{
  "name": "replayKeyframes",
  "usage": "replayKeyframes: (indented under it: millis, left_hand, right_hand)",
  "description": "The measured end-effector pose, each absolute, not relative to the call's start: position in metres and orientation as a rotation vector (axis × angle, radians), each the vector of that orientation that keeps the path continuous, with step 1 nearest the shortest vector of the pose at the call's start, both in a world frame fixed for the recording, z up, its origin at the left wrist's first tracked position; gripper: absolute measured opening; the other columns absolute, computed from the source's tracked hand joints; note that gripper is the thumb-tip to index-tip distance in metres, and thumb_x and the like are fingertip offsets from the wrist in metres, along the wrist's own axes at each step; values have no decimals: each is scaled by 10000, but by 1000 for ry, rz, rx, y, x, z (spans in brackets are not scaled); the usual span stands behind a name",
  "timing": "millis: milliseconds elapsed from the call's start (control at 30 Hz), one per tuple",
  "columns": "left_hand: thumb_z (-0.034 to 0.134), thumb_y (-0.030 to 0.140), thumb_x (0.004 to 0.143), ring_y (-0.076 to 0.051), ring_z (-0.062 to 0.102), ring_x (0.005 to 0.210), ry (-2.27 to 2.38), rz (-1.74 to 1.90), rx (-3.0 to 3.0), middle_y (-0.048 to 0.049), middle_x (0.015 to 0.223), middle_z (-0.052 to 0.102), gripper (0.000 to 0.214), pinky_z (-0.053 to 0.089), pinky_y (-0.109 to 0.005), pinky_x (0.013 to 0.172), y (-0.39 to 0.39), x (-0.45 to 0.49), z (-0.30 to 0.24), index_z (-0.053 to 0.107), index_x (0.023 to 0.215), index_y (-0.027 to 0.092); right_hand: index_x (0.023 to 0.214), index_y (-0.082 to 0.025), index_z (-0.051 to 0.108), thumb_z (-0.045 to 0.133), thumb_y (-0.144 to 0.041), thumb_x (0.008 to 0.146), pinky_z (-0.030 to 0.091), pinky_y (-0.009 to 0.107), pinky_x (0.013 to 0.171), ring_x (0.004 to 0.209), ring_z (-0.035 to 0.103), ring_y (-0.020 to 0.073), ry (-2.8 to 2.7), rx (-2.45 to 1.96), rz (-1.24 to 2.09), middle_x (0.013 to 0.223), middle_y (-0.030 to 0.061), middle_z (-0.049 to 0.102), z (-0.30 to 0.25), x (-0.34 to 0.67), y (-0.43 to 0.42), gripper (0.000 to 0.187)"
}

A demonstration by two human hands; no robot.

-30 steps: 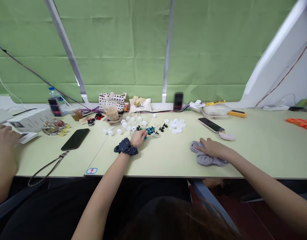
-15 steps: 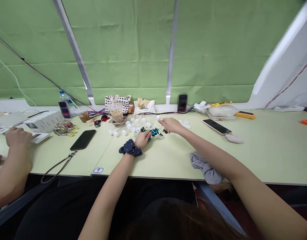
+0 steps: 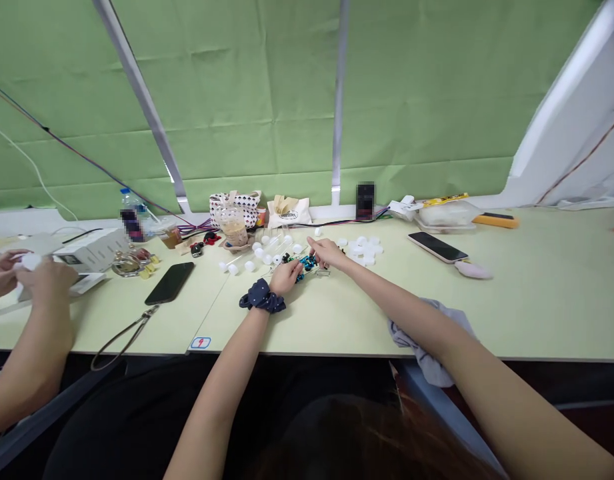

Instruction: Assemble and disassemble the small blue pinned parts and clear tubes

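Observation:
My left hand [image 3: 285,277], with a dark blue scrunchie [image 3: 262,297] round its wrist, rests on the table at the small pile of shiny blue and black parts [image 3: 307,263]. Its fingers are curled together; what they hold is hidden. Just right of the same pile is my right hand [image 3: 327,253], its fingers apart and nothing visible in them. Behind it a single white cap [image 3: 317,232] sits on the table. Clear tubes with white ends [image 3: 267,250] lie beyond my left hand. To the right of my right hand is a cluster of white caps [image 3: 365,251].
A plastic drink cup [image 3: 233,230] and patterned pouch [image 3: 247,203] stand behind. Phones lie left [image 3: 169,283] and right [image 3: 437,247]. Grey cloth [image 3: 437,333] hangs over the front edge under my right forearm. At far left, another person's hands [image 3: 49,277] hold something white.
My right hand has let go of the white cap and moved slightly left and down towards the blue parts. My left hand has barely moved. The other person's hands have come together.

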State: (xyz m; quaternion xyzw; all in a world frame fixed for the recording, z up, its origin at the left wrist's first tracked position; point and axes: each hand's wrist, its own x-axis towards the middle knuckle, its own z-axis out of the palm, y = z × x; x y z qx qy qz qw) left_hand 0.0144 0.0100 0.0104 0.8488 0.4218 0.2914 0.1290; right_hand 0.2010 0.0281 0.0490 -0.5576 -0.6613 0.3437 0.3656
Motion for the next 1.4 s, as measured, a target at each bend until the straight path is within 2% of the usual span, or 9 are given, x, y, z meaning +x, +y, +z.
replayKeyframes:
  millis: [167, 300, 467, 567, 733, 900, 1100, 1267, 1400]
  left_hand:
    - [293, 388, 945, -140, 461, 602, 1205, 876, 2457, 1, 619, 506, 371, 360, -247, 620, 13, 14, 10, 499, 712, 187]
    - [291, 400, 945, -138, 462, 607, 1166, 888, 2458, 0, 627, 511, 381, 358, -246, 619, 14, 15, 9, 505, 717, 183]
    - [294, 403, 945, -135, 463, 599, 1123, 847, 2467, -1, 628, 516, 388, 356, -243, 610, 13, 15, 9, 514, 717, 178]
    - [299, 404, 943, -134, 450, 593, 1135, 822, 2473, 2, 622, 501, 383, 349, -241, 600, 13, 16, 9, 507, 712, 180]
    - [299, 403, 943, -133, 433, 590, 1113, 839, 2478, 6, 615, 478, 373, 340, -241, 595, 13, 17, 9, 492, 714, 181]
    - [291, 405, 943, -134, 442, 590, 1121, 855, 2462, 3, 616, 487, 379, 327, -243, 590, 14, 16, 10, 492, 716, 177]
    - [297, 400, 945, -133, 454, 597, 1129, 872, 2473, -1, 626, 510, 383, 331, -240, 596, 15, 16, 9, 507, 717, 175]
    - [305, 385, 945, -134, 457, 592, 1156, 838, 2490, 0, 617, 511, 377, 341, -241, 602, 14, 17, 10, 518, 713, 177]
    - [300, 391, 947, -132, 452, 580, 1152, 843, 2480, 2, 613, 503, 379, 344, -242, 597, 14, 17, 9, 514, 719, 178]
  right_hand:
    - [764, -161, 532, 569, -661, 773, 455, 242, 370, 406, 601, 162, -1705, -1450, 1208, 546, 17, 558, 65, 201, 24, 502]
    - [776, -150, 540, 653, -547, 775, 487, 222, 386, 449, 605, 137, -1751, -1191, 1234, 585, 3, 551, 56, 211, 15, 412]
    - [1014, -182, 566, 743, -406, 727, 567, 235, 548, 632, 636, 115, -1742, -856, 1240, 807, 11, 616, 31, 224, 9, 404]
    - [1030, -199, 561, 708, -437, 758, 553, 224, 513, 641, 648, 129, -1702, -905, 1260, 815, 15, 624, 24, 223, 10, 391]
    - [790, -153, 559, 587, -485, 845, 460, 194, 389, 433, 553, 103, -1744, -1075, 1221, 556, -9, 557, 29, 221, 14, 338]
    - [995, -169, 576, 731, -357, 756, 530, 201, 518, 582, 609, 92, -1758, -882, 1313, 775, 3, 624, 38, 223, 15, 342]
    - [767, -146, 555, 622, -459, 835, 406, 170, 338, 383, 526, 93, -1683, -1188, 1168, 496, -31, 507, 38, 209, 19, 327]
    - [918, -155, 584, 698, -310, 799, 488, 157, 460, 545, 588, 80, -1704, -943, 1189, 681, -13, 611, 34, 215, 13, 226]
    - [873, -152, 555, 603, -419, 861, 446, 182, 373, 452, 571, 100, -1613, -1105, 1277, 616, -8, 579, 32, 216, 13, 272]
